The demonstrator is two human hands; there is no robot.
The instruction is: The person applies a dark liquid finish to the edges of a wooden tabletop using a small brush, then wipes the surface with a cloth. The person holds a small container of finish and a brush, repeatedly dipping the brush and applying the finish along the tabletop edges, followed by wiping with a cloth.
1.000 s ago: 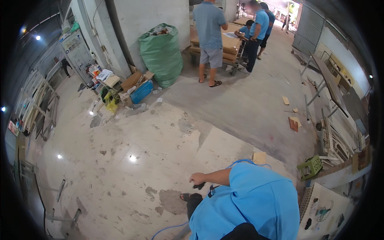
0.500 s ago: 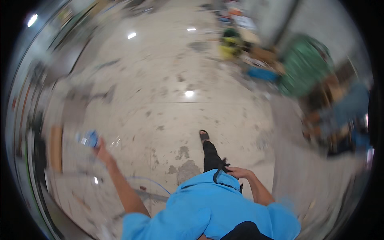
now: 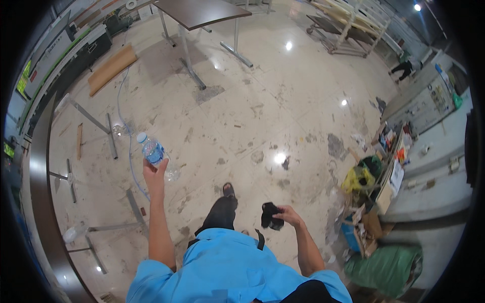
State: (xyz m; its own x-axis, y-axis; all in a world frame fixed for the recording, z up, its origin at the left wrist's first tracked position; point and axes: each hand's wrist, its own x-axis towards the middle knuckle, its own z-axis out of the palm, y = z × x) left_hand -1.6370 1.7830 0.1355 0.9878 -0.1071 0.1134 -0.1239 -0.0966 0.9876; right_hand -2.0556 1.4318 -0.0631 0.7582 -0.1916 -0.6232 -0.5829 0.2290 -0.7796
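Head view shows the hands well apart: the left hand (image 3: 154,174) grips a blue-labelled plastic bottle (image 3: 151,150) near its base, cap pointing away; the right hand (image 3: 290,216) pinches a crumpled black cloth (image 3: 270,216) at its fingertips.

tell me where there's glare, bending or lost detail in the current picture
Head view: white glare spots on the floor; head view, left rim: the dark tabletop bowed by fisheye distortion; head view, lower middle: the black item in the right hand shows little surface detail.
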